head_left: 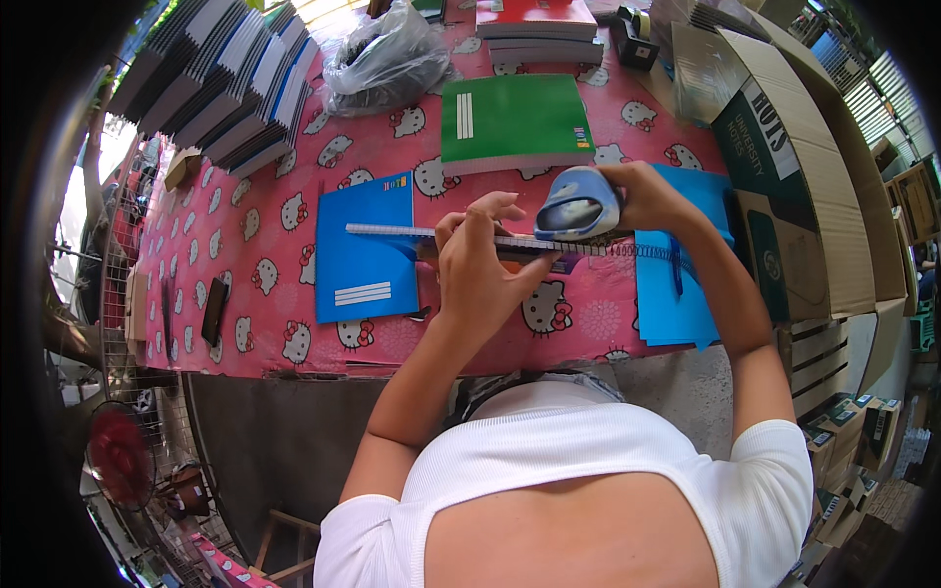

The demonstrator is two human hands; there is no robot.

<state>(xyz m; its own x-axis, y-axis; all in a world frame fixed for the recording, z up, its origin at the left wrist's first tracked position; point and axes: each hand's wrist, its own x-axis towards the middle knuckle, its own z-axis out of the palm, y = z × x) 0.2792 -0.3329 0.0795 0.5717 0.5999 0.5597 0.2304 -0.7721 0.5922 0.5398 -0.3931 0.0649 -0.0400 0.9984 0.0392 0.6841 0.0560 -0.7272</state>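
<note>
My left hand [482,263] is closed around a notebook [392,231] that stands on its edge, pages seen edge-on. A spiral coil [622,250] runs out from the notebook's right end. In my right hand [642,199] is a blue and white marbled rubber clog [580,208], its opening turned toward me. The clog sits right at the notebook's upper edge near the coil; whether it presses on it I cannot tell. A blue notebook [365,274] lies to the left, partly behind the held one. Blue covers [676,316] lie under the coil's end at right.
A green notebook [515,116] lies beyond my hands, with a red-topped stack [539,22] behind it. Tall notebook piles [221,78] and a clear plastic bag [382,61] stand far left. A large cardboard box [804,176] borders the right. The table's front edge is near me.
</note>
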